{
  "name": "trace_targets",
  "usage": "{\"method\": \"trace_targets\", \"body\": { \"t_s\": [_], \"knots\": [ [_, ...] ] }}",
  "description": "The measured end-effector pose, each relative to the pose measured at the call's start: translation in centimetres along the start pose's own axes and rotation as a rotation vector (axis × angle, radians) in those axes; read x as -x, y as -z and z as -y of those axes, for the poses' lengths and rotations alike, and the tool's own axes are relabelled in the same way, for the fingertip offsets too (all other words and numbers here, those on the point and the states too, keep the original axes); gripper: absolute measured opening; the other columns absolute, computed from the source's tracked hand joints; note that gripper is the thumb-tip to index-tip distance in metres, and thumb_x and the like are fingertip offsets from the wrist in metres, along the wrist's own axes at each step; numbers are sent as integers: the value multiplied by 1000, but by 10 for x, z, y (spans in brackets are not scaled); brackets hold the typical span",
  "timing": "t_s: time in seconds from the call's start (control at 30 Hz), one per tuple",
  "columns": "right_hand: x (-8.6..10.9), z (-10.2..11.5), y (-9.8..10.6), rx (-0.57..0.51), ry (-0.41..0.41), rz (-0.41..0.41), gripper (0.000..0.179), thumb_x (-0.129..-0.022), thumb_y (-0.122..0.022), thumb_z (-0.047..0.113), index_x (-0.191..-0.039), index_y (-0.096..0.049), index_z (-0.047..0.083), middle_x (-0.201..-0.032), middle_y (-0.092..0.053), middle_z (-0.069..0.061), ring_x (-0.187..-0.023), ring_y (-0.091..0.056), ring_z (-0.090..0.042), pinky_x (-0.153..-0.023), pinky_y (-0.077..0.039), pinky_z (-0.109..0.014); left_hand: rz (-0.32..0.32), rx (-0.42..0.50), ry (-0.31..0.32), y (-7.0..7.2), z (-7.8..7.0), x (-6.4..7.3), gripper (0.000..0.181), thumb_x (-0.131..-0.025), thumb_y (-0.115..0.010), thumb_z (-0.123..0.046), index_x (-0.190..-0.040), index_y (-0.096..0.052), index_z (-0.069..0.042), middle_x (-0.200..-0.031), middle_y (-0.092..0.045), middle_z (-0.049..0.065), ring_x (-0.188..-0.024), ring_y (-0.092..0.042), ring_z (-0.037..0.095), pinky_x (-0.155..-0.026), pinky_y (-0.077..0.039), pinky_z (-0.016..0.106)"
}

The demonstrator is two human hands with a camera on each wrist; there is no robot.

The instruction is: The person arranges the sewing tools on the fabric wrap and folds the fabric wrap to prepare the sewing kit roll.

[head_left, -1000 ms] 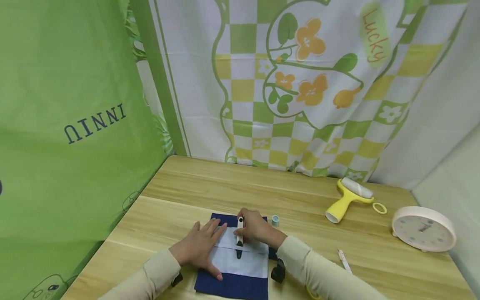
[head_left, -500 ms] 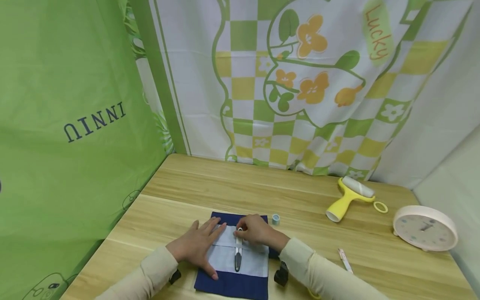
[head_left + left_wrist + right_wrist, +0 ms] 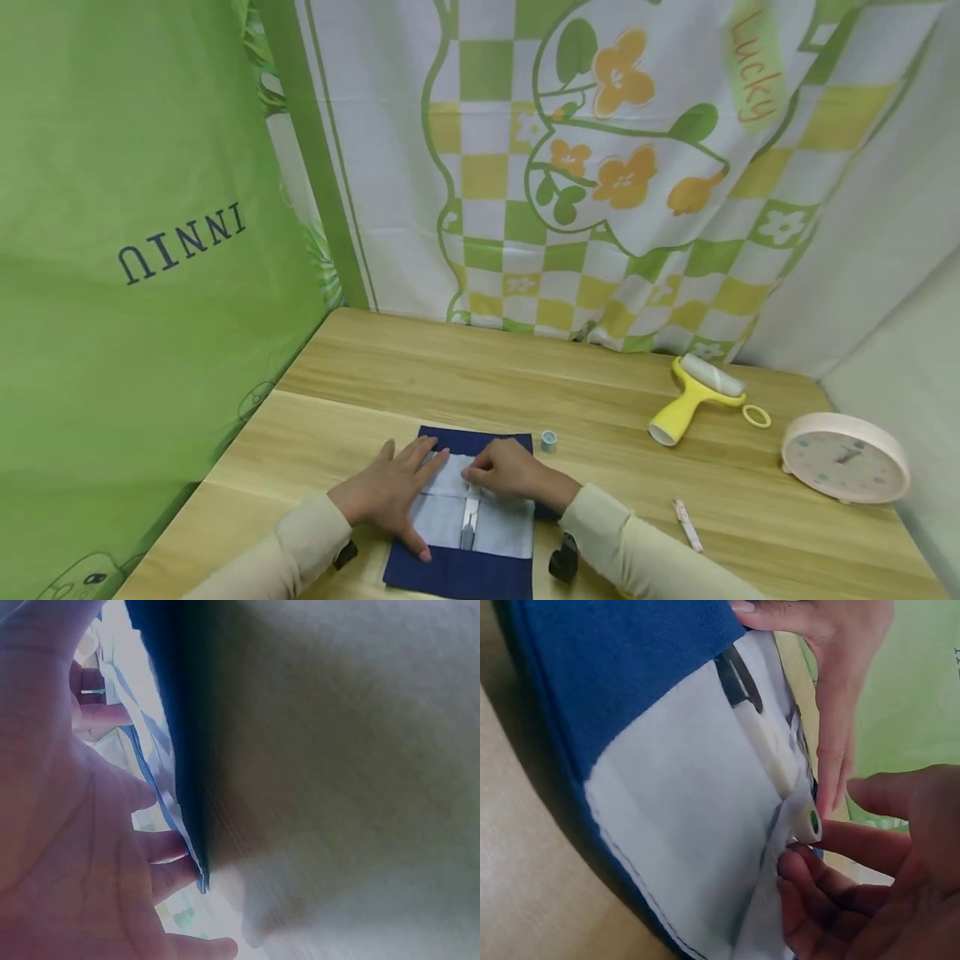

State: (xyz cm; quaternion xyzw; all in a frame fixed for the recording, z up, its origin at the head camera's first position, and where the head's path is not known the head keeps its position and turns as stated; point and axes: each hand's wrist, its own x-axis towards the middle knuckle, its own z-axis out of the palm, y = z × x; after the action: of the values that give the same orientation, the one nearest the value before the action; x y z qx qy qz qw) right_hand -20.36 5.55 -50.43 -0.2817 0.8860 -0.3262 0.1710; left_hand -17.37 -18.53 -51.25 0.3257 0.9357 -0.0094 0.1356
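On the table lies a navy cloth piece (image 3: 459, 569) with a pale inner panel (image 3: 506, 529). White-handled thread snips (image 3: 469, 527) rest along the panel, their dark tip at the near navy band and a holed end towards my right hand. A raised fold of pale cloth (image 3: 778, 825) lies by that end. My right hand (image 3: 510, 473) has its fingers curled at the holed end and pinches there; in the right wrist view its fingertips also touch the fold. My left hand (image 3: 386, 496) lies spread on the cloth's left side, fingers straight. Its palm fills much of the left wrist view.
A small blue thread spool (image 3: 549, 441) stands beyond the cloth. Farther right are a yellow lint roller (image 3: 686, 404), a yellow ring (image 3: 756, 416), a pinkish-white pen-like stick (image 3: 687, 526) and a round clock (image 3: 845, 458). Printed curtains hang behind and at the left.
The snips have slid towards the near navy band, and my right hand has moved slightly nearer with them. My left hand stays spread on the cloth.
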Motion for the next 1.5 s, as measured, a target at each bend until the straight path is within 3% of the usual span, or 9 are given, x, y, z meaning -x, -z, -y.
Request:
{"method": "trace_targets", "body": {
  "t_s": [0.17, 0.3, 0.4, 0.53, 0.67, 0.87, 1.1, 1.33, 1.5],
  "knots": [
    [13, 10, 17, 91, 87, 4, 35, -97, -66, 28, -118, -72, 0, -95, -76, -9, -70, -63, -6, -62, -50, -20, -18, 62, -29, -4, 0, 7, 136, -59, -73, -84, -159, -22, -7, -165, -23, 22, -154, -24, 38, -113, -27, 72],
    [26, 14, 47, 206, 123, -140, 28, -96, -67, 23, -112, -73, 2, -100, -74, -9, -77, -66, -12, -66, -54, -25, -35, 144, -48, -6, 4, 12, 132, -63, -78, -76, -159, -22, -6, -164, -24, 22, -153, -24, 38, -114, -23, 73],
    [31, 7, 66, 335, 34, -243, 24, -92, -71, 21, -109, -73, 3, -97, -72, -9, -76, -66, -16, -67, -55, -32, -53, 195, -47, -5, 8, 15, 130, -64, -80, -72, -159, -21, -6, -164, -24, 23, -153, -23, 39, -115, -21, 73],
    [34, -11, 74, 469, -138, -199, 43, -90, -74, 26, -122, -65, -1, -109, -67, -18, -83, -67, -25, -73, -57, -41, -67, 194, -36, -3, 11, 16, 132, -62, -79, -75, -159, -21, -5, -165, -21, 24, -154, -21, 42, -116, -21, 72],
    [33, -28, 62, 453, -151, -159, 36, -90, -75, 22, -114, -66, -4, -105, -68, -21, -85, -67, -30, -74, -57, -45, -48, 165, -31, -6, 13, 15, 136, -61, -76, -81, -160, -20, -6, -168, -15, 21, -156, -16, 40, -117, -20, 71],
    [25, -50, 46, 461, -28, -265, 2, -85, -73, 1, -85, -71, -1, -82, -71, -13, -77, -67, -27, -71, -57, -42, -28, 94, -20, -8, 15, 11, 139, -58, -72, -86, -160, -20, -6, -170, -12, 15, -157, -14, 34, -116, -18, 73],
    [5, -22, 50, 313, 33, -338, 28, -88, -74, 4, -115, -70, -2, -93, -68, -10, -81, -67, -19, -70, -57, -32, -22, 32, 8, -1, 16, 9, 140, -56, -74, -85, -159, -24, -5, -169, -17, 15, -157, -18, 34, -115, -20, 74],
    [-19, 22, 22, 334, 416, -32, 23, -91, -74, 14, -112, -70, 5, -104, -73, -5, -87, -70, -11, -73, -55, -19, -15, 25, 2, 1, 18, 6, 137, -55, -74, -86, -157, -30, -5, -167, -21, 17, -155, -22, 34, -114, -26, 71],
    [-34, 22, 7, 432, 434, 89, 21, -92, -73, 12, -112, -71, 9, -107, -72, -3, -93, -67, -8, -76, -53, -16, -18, -28, 3, 1, 17, 1, 137, -57, -69, -90, -158, -27, -8, -168, -20, 15, -156, -23, 32, -112, -24, 75]
  ]
}}
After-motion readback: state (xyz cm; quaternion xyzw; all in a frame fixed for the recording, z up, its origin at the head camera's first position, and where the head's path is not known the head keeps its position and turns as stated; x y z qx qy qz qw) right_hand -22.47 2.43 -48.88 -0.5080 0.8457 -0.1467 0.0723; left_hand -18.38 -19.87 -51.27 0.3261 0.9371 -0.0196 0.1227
